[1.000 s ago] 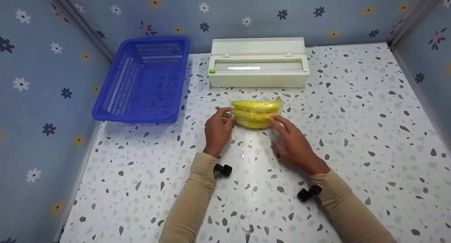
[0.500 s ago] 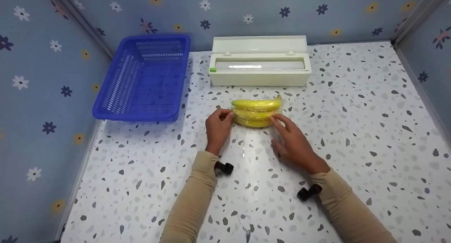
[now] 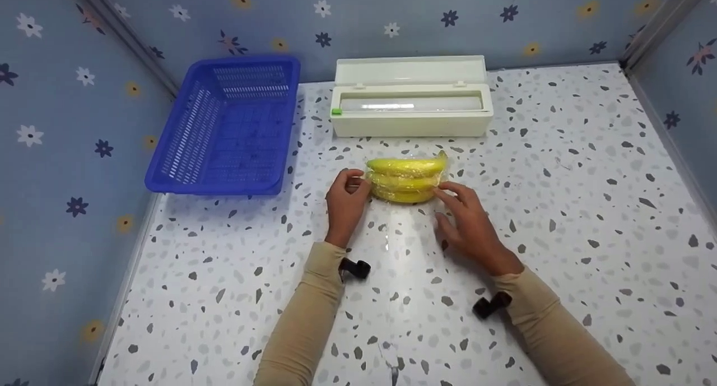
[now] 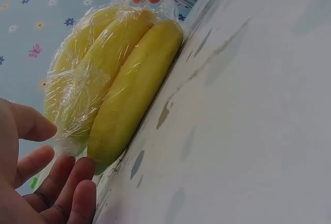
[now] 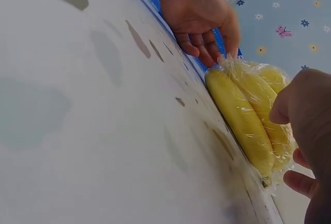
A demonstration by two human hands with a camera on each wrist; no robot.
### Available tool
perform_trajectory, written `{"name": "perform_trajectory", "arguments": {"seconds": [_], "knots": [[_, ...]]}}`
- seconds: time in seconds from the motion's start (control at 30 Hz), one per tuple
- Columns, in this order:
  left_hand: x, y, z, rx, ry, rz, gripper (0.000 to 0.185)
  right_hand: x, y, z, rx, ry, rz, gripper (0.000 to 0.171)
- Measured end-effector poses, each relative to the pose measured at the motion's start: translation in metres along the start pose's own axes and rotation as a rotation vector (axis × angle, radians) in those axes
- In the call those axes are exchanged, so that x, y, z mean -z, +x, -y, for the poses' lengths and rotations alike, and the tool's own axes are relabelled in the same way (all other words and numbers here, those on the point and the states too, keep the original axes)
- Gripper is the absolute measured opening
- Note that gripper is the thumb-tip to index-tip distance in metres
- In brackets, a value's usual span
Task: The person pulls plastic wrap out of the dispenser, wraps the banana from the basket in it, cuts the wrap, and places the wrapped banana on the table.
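Observation:
A bunch of yellow bananas (image 3: 406,180) in clear cling film lies on the speckled table, stem end to the right. My left hand (image 3: 346,207) is at its left end. In the left wrist view, its thumb and loosely bent fingers (image 4: 67,175) are spread around the film-covered tips (image 4: 70,144), with a gap between thumb and index finger. At the stem end, my right hand (image 3: 470,223) has its index fingertip at the film, its thumb lower and apart. The right wrist view shows the right thumb (image 5: 282,107) overlapping the wrapped bananas (image 5: 245,115).
Behind the bananas stands a white cling film dispenser (image 3: 411,125) with its lid raised, a roll inside and a green slider (image 3: 336,111). To the left is a blue perforated basket (image 3: 274,181). Flower-patterned walls (image 3: 364,16) border the table on three sides.
My right index fingertip has shifted slightly right along the film toward the stem end. The left thumb and index finger have parted a little. The bananas stay in about the same place.

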State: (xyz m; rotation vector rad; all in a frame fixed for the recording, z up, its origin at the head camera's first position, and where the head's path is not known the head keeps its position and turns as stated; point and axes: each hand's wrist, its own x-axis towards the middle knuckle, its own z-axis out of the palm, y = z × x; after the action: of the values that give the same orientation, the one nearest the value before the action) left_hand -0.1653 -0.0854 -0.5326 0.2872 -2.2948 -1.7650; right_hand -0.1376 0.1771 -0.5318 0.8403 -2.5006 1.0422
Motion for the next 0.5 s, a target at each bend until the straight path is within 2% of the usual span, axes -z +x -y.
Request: {"name": "perform_trajectory", "arguments": {"seconds": [0.13, 0.33, 0.5], "knots": [[-0.003, -0.001, -0.001, 0.01, -0.013, 0.005, 0.023, 0.004, -0.002, 0.001, -0.024, 0.01, -0.013, 0.043], [0.001, -0.001, 0.003, -0.001, 0.037, 0.012, 0.024, 0.006, 0.001, 0.004, -0.084, 0.027, -0.007, 0.032], [0.009, -0.005, 0.007, 0.004, 0.019, 0.046, 0.023, 0.012, 0.004, 0.003, -0.107, -0.048, -0.036, 0.027]]}}
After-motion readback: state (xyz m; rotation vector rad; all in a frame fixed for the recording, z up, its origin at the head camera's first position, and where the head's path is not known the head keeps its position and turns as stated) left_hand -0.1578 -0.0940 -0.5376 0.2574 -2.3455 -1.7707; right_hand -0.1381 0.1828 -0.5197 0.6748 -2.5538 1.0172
